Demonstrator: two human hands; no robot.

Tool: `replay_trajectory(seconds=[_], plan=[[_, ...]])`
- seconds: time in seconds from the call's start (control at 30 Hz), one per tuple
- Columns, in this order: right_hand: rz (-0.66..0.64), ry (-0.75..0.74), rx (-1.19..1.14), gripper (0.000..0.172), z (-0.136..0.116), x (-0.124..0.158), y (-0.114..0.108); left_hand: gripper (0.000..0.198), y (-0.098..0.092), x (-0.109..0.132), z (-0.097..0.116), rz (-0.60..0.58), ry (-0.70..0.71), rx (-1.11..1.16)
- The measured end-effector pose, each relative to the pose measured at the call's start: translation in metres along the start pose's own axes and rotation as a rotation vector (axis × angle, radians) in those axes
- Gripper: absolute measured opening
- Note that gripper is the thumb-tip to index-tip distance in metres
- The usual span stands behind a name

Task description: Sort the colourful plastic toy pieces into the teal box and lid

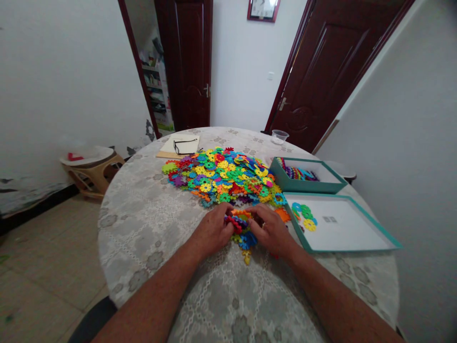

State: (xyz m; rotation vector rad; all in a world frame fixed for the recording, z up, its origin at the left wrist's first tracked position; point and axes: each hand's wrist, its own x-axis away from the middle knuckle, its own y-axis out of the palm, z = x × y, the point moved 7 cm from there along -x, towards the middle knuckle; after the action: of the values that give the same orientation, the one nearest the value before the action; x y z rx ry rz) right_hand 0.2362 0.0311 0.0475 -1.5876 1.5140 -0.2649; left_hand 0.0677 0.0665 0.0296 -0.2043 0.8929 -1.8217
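Observation:
A cluster of joined plastic snowflake discs, in red, orange, purple, blue and yellow, rests on the lace tablecloth between my hands. My left hand grips its left side with curled fingers. My right hand closes on its right side. Just beyond lies a big heap of loose coloured discs.
A round table carries a teal box lid with a few discs, a teal box with more pieces, glasses on a notebook and a small clear cup. A stool stands at left. Two dark doors are behind.

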Motion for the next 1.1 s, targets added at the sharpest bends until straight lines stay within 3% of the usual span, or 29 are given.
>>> replay_trajectory(seconds=[0.27,0.53,0.63,0.93,1.1], plan=[[-0.081,-0.012,-0.109,0.028,-0.008,0.0,0.003,0.042,0.004,0.001,0.005,-0.019,0.112,-0.011],[-0.113,-0.075,-0.03,0.048,-0.017,0.002,0.01,0.055,0.008,0.001,0.0,-0.008,0.129,-0.022],[-0.126,-0.098,-0.005,0.047,-0.019,0.003,0.014,0.054,0.008,0.0,-0.001,-0.028,0.13,-0.013],[-0.053,-0.019,0.023,0.04,-0.007,0.001,0.014,0.045,0.006,-0.001,0.004,-0.036,0.197,-0.011],[0.085,0.106,0.018,0.031,-0.002,0.0,-0.012,0.044,-0.011,-0.001,0.012,0.038,0.122,0.031]])
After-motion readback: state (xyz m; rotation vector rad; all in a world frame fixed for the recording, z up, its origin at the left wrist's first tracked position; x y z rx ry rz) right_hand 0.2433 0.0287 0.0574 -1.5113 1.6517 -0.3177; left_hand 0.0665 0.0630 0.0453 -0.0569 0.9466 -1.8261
